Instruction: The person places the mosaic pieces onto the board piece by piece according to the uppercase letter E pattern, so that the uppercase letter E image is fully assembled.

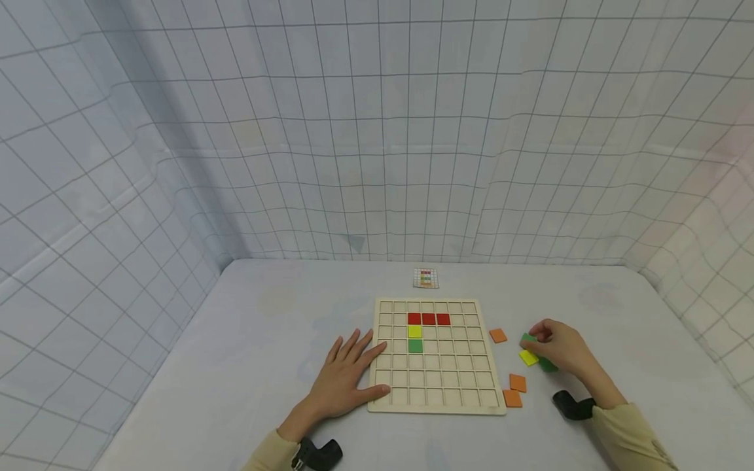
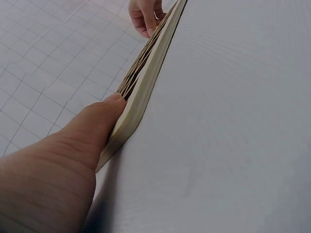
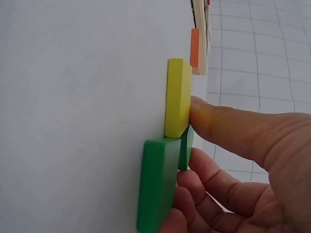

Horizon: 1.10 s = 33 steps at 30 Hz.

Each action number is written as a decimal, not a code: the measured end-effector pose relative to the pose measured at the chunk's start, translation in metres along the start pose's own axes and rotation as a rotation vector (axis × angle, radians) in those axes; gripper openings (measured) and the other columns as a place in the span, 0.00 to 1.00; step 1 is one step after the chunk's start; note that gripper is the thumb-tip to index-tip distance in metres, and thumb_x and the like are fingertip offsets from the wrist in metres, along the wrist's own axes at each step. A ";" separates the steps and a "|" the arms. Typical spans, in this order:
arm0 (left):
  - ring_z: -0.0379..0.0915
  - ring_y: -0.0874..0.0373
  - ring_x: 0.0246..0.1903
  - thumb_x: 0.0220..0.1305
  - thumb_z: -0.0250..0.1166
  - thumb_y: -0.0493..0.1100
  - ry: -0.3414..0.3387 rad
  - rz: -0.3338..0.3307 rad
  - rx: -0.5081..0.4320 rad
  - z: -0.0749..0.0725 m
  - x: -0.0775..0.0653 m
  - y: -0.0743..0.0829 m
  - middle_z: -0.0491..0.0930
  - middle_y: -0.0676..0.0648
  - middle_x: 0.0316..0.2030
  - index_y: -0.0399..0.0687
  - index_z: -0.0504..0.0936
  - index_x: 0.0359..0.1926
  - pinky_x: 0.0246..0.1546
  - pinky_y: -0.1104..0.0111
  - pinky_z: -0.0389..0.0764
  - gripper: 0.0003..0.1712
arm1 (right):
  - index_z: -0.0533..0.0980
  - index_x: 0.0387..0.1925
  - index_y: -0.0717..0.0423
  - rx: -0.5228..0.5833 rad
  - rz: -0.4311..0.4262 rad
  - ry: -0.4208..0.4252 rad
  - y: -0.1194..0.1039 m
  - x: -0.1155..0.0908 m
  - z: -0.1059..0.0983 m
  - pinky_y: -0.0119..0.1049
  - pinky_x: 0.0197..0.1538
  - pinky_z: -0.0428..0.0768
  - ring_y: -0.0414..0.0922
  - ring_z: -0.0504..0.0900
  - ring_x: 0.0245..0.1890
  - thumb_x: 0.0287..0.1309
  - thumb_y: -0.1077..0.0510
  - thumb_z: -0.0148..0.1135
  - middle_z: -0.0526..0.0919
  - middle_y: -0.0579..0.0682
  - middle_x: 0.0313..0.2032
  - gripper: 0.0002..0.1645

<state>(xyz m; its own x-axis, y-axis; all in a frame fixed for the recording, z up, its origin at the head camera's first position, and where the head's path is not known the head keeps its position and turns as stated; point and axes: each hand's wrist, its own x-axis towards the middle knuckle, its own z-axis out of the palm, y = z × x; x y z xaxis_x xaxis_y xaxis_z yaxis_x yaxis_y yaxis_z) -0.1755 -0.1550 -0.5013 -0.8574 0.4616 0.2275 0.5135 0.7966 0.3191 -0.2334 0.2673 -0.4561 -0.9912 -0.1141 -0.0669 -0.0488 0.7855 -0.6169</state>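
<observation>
A cream grid board point(image 1: 436, 379) lies on the table, with three red tiles point(image 1: 429, 319) in a row, a yellow tile point(image 1: 415, 331) below the left one and a green tile point(image 1: 415, 346) under that. My left hand point(image 1: 344, 383) rests at the board's left side, fingers spread, thumb and index fingertip over its rim. To the right of the board, my right hand point(image 1: 559, 347) pinches a green tile point(image 3: 185, 148) between thumb and fingers at the table. Close by it are a loose yellow tile point(image 3: 177, 97) and another green tile point(image 3: 158, 187), partly under the hand.
Orange tiles lie right of the board: one orange tile point(image 1: 498, 335) farther up, and a pair lower down, an upper orange tile point(image 1: 518, 383) and a lower orange tile point(image 1: 512, 398). A small card point(image 1: 425, 278) with a coloured grid pattern lies beyond the board. Grid-patterned curtains point(image 1: 377, 163) enclose the table.
</observation>
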 end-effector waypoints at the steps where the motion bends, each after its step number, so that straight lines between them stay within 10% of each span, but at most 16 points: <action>1: 0.38 0.47 0.71 0.60 0.52 0.73 -0.004 -0.003 0.000 0.000 0.000 0.000 0.51 0.46 0.72 0.57 0.61 0.71 0.65 0.47 0.38 0.44 | 0.73 0.36 0.65 -0.012 -0.003 0.000 -0.001 0.000 0.000 0.37 0.27 0.70 0.46 0.71 0.27 0.55 0.52 0.68 0.74 0.50 0.28 0.20; 25: 0.38 0.47 0.71 0.60 0.51 0.73 -0.018 -0.015 0.000 -0.002 0.000 0.003 0.51 0.47 0.72 0.57 0.61 0.71 0.66 0.47 0.38 0.45 | 0.73 0.30 0.57 -0.105 -0.132 0.121 -0.016 -0.002 0.004 0.36 0.23 0.69 0.42 0.71 0.21 0.51 0.58 0.71 0.76 0.46 0.24 0.13; 33: 0.38 0.48 0.71 0.60 0.51 0.74 -0.009 -0.011 0.017 0.000 0.001 0.001 0.51 0.47 0.72 0.58 0.61 0.71 0.66 0.47 0.38 0.45 | 0.75 0.29 0.56 0.086 -0.279 0.120 -0.043 0.004 0.017 0.32 0.24 0.74 0.41 0.74 0.22 0.50 0.61 0.72 0.75 0.44 0.23 0.11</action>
<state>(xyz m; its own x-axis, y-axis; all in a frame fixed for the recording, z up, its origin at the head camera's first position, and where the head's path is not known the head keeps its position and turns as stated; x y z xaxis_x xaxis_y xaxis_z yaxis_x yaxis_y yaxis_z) -0.1755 -0.1541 -0.5004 -0.8635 0.4559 0.2156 0.5031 0.8082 0.3061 -0.2330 0.2222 -0.4430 -0.9488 -0.2410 0.2042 -0.3152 0.6791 -0.6629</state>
